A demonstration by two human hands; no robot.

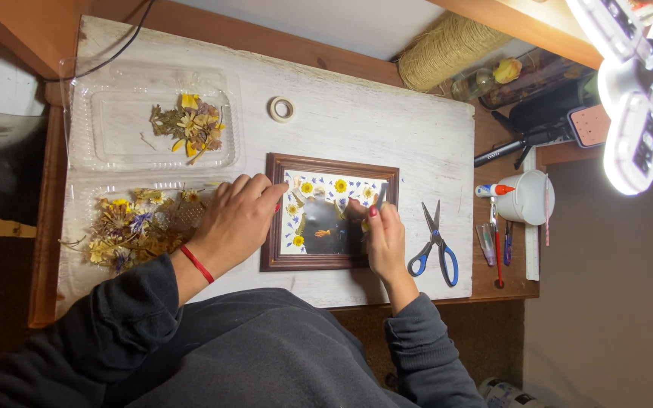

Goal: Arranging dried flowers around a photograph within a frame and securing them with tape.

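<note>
Now, line by line:

Right fingers: pinched shut on tweezers, a thin grey tool pointing up over the right part of the frame's glass; right hand sits at the frame's lower right corner.

Left fingers: bent and spread, holding nothing, tips resting on the left rail of the frame; left hand lies just left of picture centre, a red band on its wrist.

Frame: brown wood, flat on the bench at picture centre, between both hands; small yellow flowers and blue petals lie around its glass.

Bench: white, worn board filling the middle of the picture.

Scissors: blue handles, just right of the right hand, closed, tips pointing up.

Tape roll: small ring above the frame, well apart from it.

Upper tray: clear plastic, upper left, a small heap of dried flowers inside.

Lower tray: clear plastic, left of the left hand, more dried flowers.

Cup: white, at right, near pens.

Twine: a spool at the top.
</note>
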